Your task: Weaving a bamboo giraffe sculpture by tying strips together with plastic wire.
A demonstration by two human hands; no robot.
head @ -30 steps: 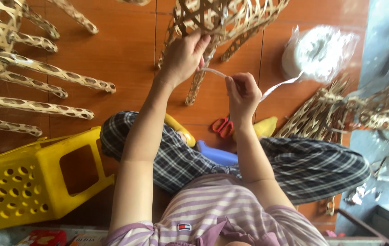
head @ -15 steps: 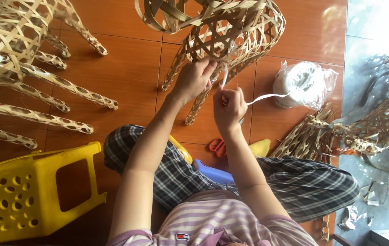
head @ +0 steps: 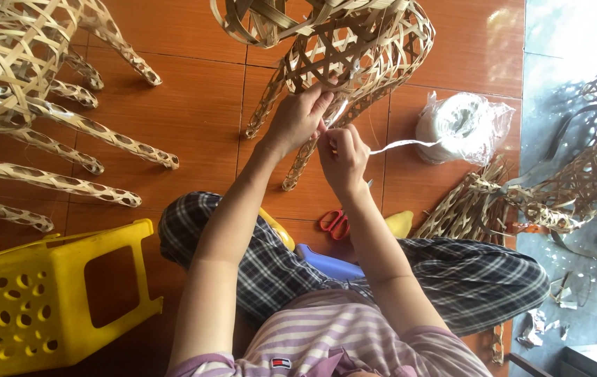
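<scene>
A woven bamboo frame (head: 354, 49) with long woven legs stands on the orange tiled floor in front of me. My left hand (head: 297, 117) grips the frame's lower edge where the strips cross. My right hand (head: 342, 155) is closed on a thin white plastic strap (head: 399, 145) just beside it. The strap runs right to a white spool wrapped in clear plastic (head: 460, 126). Both hands almost touch.
More woven bamboo pieces with legs (head: 40, 126) lie at the left, others (head: 564, 181) at the right. A yellow plastic stool (head: 40, 300) lies on its side at lower left. Red-handled scissors (head: 335, 223) rest on the floor by my checked trouser legs.
Both hands have moved up closer to the frame's edge and nearer each other. The view has shifted, so the frame and spool now sit lower in the picture.
</scene>
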